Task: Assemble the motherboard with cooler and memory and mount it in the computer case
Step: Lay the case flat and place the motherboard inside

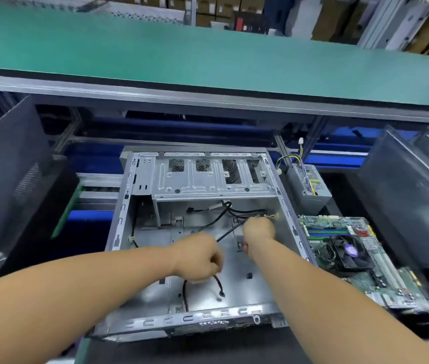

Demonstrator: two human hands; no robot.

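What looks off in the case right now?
Loose black cables lie across the floor of the open case, where the board mounts; both hands are on them. The motherboard sits outside, to the right.

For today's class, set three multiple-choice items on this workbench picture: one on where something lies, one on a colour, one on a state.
1. Where does the green motherboard with the black cooler fan lie?
A. inside the case
B. right of the case
C. on the belt

2. What colour is the long conveyor belt?
A. green
B. red
C. yellow

3. What is the left hand doing?
A. resting flat
B. holding a black cable
C. lifting the fan

Answers:
1 B, the board sits outside the open grey metal computer case, on its right.
2 A, its surface is green.
3 B, its fingers curl round the black cable.
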